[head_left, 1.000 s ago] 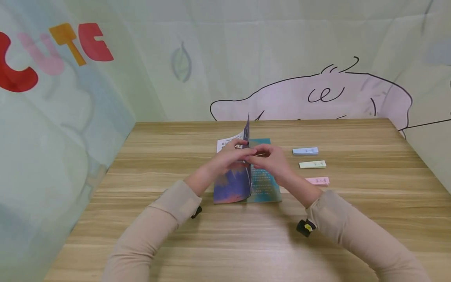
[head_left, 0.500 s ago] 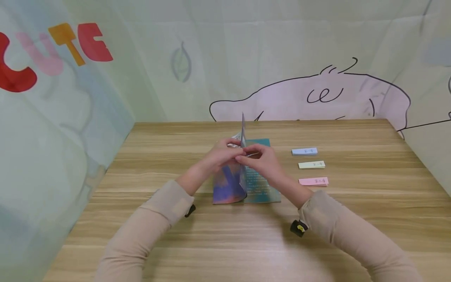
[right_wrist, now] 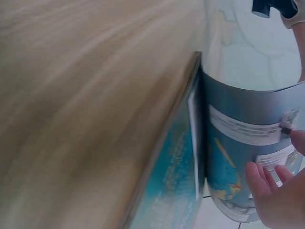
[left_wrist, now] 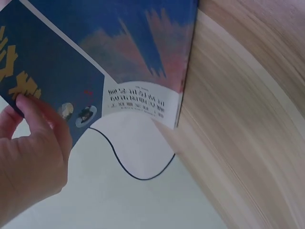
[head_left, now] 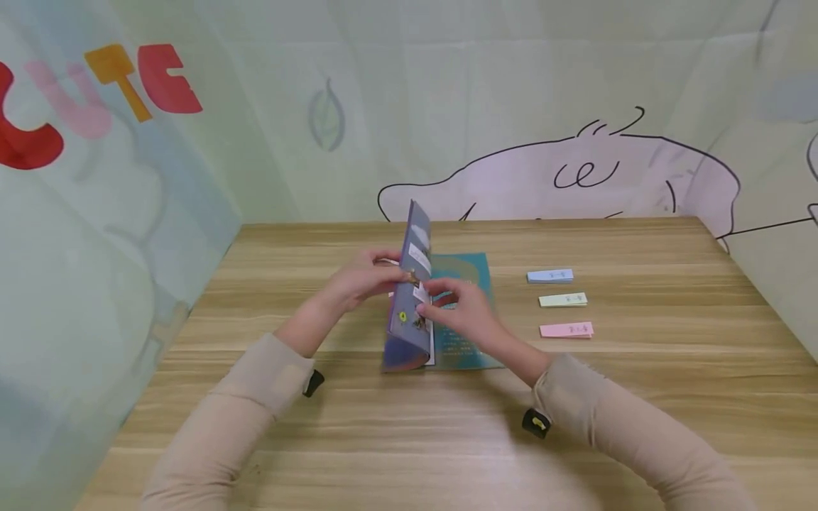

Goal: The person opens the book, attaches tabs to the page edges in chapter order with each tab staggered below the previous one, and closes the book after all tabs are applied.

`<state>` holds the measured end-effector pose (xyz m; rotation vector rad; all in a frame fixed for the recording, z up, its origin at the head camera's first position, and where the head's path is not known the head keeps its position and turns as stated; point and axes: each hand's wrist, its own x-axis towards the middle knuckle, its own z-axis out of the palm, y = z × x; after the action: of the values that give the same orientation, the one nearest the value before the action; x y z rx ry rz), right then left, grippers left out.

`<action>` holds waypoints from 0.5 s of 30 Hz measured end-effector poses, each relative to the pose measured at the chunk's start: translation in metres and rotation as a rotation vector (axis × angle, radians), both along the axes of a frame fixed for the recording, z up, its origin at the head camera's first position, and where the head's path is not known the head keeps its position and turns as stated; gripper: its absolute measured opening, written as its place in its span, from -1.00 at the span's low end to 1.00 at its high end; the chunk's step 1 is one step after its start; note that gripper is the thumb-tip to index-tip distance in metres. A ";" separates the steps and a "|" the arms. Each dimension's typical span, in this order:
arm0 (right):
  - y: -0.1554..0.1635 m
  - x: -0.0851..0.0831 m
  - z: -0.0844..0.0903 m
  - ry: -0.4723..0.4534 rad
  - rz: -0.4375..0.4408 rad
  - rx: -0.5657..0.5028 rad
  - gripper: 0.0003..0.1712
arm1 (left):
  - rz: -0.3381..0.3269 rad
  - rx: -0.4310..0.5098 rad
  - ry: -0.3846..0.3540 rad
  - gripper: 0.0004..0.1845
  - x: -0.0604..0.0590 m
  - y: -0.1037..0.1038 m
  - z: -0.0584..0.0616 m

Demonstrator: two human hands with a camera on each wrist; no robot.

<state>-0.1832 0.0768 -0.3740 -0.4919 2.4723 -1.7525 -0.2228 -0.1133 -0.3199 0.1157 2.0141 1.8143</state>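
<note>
A thin book (head_left: 469, 268) lies on the wooden table (head_left: 639, 411), its teal inner page facing up. Its blue front cover (head_left: 412, 284) stands lifted, curving over to the left. My left hand (head_left: 382, 275) grips that cover from its outer side; in the left wrist view the thumb of the left hand (left_wrist: 35, 121) presses the blue and pink outer face of the cover (left_wrist: 138, 52). My right hand (head_left: 442, 298) rests its fingertips (right_wrist: 267, 179) against the cover's inner face (right_wrist: 243, 143), just right of the spine.
Three paper slips lie in a column right of the book: blue (head_left: 550, 276), green (head_left: 562, 300), pink (head_left: 566, 330). Printed fabric walls close in the table at the back, left and right.
The cover has swung from nearly upright over to the left, showing its inner face. Both hands moved left with it, and the right hand's pinch on the edge gave way to fingertips on the inner face.
</note>
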 end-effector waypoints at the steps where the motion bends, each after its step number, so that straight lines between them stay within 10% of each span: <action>1: -0.001 0.000 -0.002 0.008 0.007 0.005 -0.55 | 0.001 0.007 0.000 -0.54 0.000 -0.004 0.001; 15: -0.007 0.006 -0.018 0.082 0.164 0.022 -0.55 | 0.079 0.070 -0.040 -0.64 -0.002 -0.052 0.003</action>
<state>-0.1773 0.0695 -0.3920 -0.7559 2.4226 -1.6735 -0.2245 -0.1650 -0.3166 0.0206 1.9538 1.9208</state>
